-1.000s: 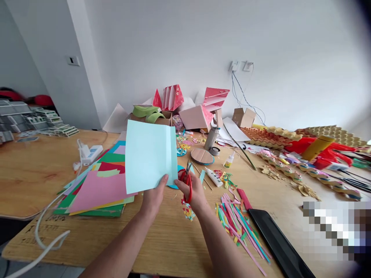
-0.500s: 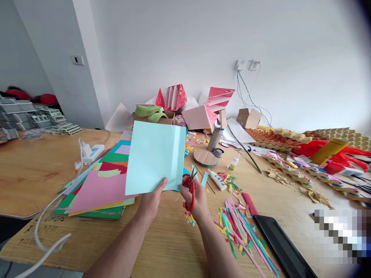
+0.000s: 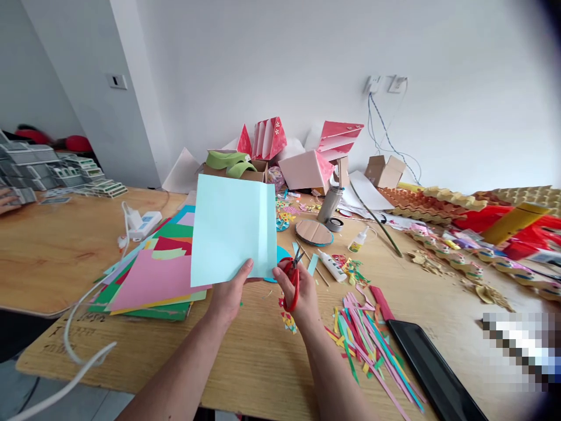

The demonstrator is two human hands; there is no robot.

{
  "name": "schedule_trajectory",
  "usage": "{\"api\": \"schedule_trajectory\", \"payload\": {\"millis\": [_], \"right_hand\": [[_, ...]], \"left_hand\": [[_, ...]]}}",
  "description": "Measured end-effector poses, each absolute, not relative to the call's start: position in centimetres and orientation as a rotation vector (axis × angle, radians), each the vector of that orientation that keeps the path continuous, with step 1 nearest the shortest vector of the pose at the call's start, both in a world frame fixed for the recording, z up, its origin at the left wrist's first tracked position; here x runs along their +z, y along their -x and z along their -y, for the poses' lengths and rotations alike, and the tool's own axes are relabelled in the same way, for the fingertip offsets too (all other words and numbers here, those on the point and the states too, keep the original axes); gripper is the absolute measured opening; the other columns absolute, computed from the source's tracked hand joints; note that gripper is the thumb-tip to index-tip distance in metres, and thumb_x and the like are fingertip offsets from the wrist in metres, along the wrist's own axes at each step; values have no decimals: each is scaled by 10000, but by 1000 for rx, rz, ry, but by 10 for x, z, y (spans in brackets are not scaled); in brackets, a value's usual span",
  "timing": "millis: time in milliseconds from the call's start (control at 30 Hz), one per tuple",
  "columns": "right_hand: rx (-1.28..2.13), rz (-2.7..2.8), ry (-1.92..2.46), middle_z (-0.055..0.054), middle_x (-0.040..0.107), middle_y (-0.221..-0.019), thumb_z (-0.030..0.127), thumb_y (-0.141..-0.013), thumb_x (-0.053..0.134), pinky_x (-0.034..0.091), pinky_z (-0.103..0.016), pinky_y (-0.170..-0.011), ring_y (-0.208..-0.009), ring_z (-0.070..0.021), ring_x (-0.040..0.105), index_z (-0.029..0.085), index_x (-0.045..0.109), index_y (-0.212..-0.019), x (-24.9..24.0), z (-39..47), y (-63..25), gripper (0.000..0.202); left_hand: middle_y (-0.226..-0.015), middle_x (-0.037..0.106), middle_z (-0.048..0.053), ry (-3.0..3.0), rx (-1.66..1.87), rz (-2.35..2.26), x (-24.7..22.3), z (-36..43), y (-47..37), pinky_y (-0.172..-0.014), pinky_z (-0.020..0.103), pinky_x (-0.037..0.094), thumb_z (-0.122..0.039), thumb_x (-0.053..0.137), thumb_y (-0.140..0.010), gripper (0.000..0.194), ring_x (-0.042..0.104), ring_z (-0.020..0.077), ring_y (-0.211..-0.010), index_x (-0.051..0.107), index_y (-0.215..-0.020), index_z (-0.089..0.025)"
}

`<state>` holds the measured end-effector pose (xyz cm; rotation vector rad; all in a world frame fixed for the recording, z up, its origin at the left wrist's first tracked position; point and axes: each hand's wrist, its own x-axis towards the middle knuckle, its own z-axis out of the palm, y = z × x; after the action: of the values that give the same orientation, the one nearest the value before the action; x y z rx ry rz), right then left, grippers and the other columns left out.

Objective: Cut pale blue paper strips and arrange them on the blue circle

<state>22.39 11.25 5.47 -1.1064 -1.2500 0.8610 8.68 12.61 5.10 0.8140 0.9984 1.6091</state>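
A pale blue sheet of paper (image 3: 228, 228), creased lengthwise near its right side, is held upright by my left hand (image 3: 230, 292), thumb in front at the lower edge. My right hand (image 3: 302, 289) grips red-handled scissors (image 3: 293, 285) whose blades point up, beside the sheet's lower right corner; the blades do not touch the paper. Left of the sheet lies a stack of coloured paper (image 3: 153, 275). Colourful paper strips (image 3: 372, 345) are spread to the right of my right hand, near a white glue bottle (image 3: 332, 266).
A wooden disc (image 3: 314, 232), a metal bottle (image 3: 330, 204) and a small glue bottle (image 3: 358, 240) stand or lie behind. A black tablet-like object (image 3: 432, 368) is at the right front. A white cable (image 3: 70, 327) runs along the left. Another person's hand (image 3: 7, 200) shows far left.
The view has shifted slightly, moving the background right and the table's things up a little. My hands keep the same hold on the sheet and scissors.
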Motion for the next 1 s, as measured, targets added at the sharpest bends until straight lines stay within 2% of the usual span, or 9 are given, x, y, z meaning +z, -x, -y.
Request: {"api": "schedule_trajectory", "payload": {"millis": [167,300,467,633,733,800,900,1000], "right_hand": [[936,1337,1134,-33,592,-674,665,-817,540,448,-294,-616,-652,-176,563,204,529,-732,52,-108,-220,470],[1072,1420,1181,-43,617,-653,680,-835,512,448,-290,-582,-608,-172,584,200,525,-721,45,-105,-214,493],[1120,1576,1253,-55,641,-645,687,-836,510,424,-283,-529,-565,-174,583,201,520,-724,38,-102,-207,499],[1122,1642,1231,-58,652,-646,690,-839,503,432,-280,-532,-575,-178,595,204,527,-713,37,-100,-203,503],[1147,1609,1211,-56,648,-646,707,-836,486,435,-276,-532,-575,-174,598,202,532,-721,39,-99,-202,520],[1160,1587,1210,-53,640,-635,720,-836,467,434,-273,-524,-558,-168,591,199,538,-728,39,-99,-201,537],[1176,1554,1200,-48,633,-620,719,-834,470,430,-267,-508,-539,-161,583,194,546,-731,39,-99,-201,541],[1180,1520,1176,-38,630,-611,702,-838,488,433,-261,-505,-538,-155,580,190,553,-731,38,-99,-202,526]], "left_hand": [[-1412,537,77,-756,1677,-896,56,-131,-79,-802,421,610,-370,786,-704,663,612,301,-1155,532,-1311,-291],[-1380,568,80,-780,1716,-919,59,-134,-75,-850,425,593,-417,779,-707,651,608,304,-1168,545,-1295,-263],[-1386,565,57,-746,1734,-910,66,-132,-75,-888,447,578,-424,774,-708,623,600,294,-1181,561,-1277,-285],[-1309,629,76,-792,1724,-1001,63,-132,-76,-1034,433,479,-451,749,-737,585,580,271,-1220,585,-1259,-244],[-1290,644,72,-820,1714,-1014,59,-131,-77,-1060,423,455,-460,756,-725,574,551,267,-1257,603,-1235,-245],[-1313,628,64,-811,1690,-974,57,-131,-78,-1008,427,503,-458,765,-709,594,565,279,-1240,596,-1243,-260],[-1334,610,57,-774,1651,-945,58,-130,-79,-844,435,595,-454,775,-690,627,627,305,-1142,580,-1262,-286],[-1309,626,42,-764,1637,-977,59,-129,-79,-771,449,618,-466,777,-678,627,665,307,-1063,584,-1252,-303]]}}
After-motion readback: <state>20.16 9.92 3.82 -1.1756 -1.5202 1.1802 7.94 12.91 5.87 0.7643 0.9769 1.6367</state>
